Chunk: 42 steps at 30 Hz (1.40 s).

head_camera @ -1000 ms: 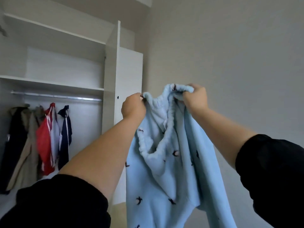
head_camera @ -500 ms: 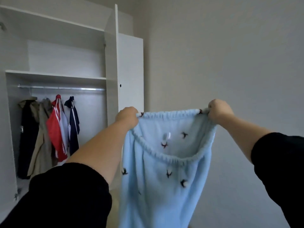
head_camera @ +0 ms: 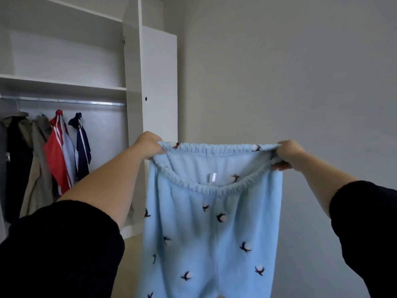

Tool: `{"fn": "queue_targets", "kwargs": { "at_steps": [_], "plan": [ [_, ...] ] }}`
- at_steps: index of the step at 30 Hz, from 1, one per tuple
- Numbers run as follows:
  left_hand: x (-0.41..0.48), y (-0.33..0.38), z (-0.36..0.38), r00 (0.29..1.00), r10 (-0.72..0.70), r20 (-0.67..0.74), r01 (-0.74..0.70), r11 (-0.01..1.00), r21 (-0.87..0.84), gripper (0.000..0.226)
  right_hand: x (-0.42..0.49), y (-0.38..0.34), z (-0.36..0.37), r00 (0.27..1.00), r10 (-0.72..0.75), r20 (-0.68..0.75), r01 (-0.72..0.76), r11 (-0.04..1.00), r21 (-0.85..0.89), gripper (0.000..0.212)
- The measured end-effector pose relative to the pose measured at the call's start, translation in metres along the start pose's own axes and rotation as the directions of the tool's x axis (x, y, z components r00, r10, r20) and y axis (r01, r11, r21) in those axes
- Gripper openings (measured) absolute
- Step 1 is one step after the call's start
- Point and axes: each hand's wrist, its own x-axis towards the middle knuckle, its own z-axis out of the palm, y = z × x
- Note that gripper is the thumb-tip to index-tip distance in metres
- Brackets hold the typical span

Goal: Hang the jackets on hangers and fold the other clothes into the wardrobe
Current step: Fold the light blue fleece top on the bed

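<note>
Light blue fleece trousers [head_camera: 212, 229] with small dark bird-like prints hang in front of me, their elastic waistband stretched wide and level. My left hand [head_camera: 149, 145] grips the waistband's left end and my right hand [head_camera: 286, 154] grips its right end. The legs drop out of the bottom of the view. To the left stands the open white wardrobe [head_camera: 133, 87] with a metal rail [head_camera: 64, 101]. Several jackets [head_camera: 58, 151] hang from it: dark, beige, red with white stripes, and navy.
A bare wardrobe shelf [head_camera: 62, 83] runs above the rail, with another compartment higher up. The open wardrobe door [head_camera: 160, 82] stands just behind my left hand. A plain grey wall [head_camera: 279, 72] fills the right side.
My hands have moved apart and lower, pulling the bunched waistband out into a wide flat line. The trousers now hang spread open facing me.
</note>
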Motion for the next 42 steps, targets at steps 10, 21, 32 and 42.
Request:
{"fn": "queue_targets", "kwargs": {
  "at_steps": [10, 21, 32, 42],
  "plan": [
    [-0.014, 0.001, 0.023, 0.917, -0.153, 0.369, 0.323, 0.827, -0.460, 0.040, -0.001, 0.024, -0.008, 0.947, -0.208, 0.246, 0.077, 0.888, 0.454, 0.016],
    [-0.016, -0.005, 0.029, 0.528, 0.171, 0.832, 0.321, 0.867, -0.382, 0.076, 0.013, 0.055, -0.006, 0.972, -0.130, -0.198, 0.141, 0.989, 0.045, 0.009],
    [-0.010, 0.052, 0.067, 0.974, -0.108, 0.197, 0.156, 0.957, -0.246, 0.048, -0.007, 0.010, 0.024, 0.936, -0.087, -0.342, 0.134, 0.984, 0.116, 0.047],
    [-0.042, 0.112, 0.100, 0.937, 0.030, 0.347, 0.198, 0.774, -0.602, 0.039, -0.051, -0.033, 0.061, 0.937, -0.349, 0.000, 0.334, 0.897, 0.290, 0.022]
  ]
}}
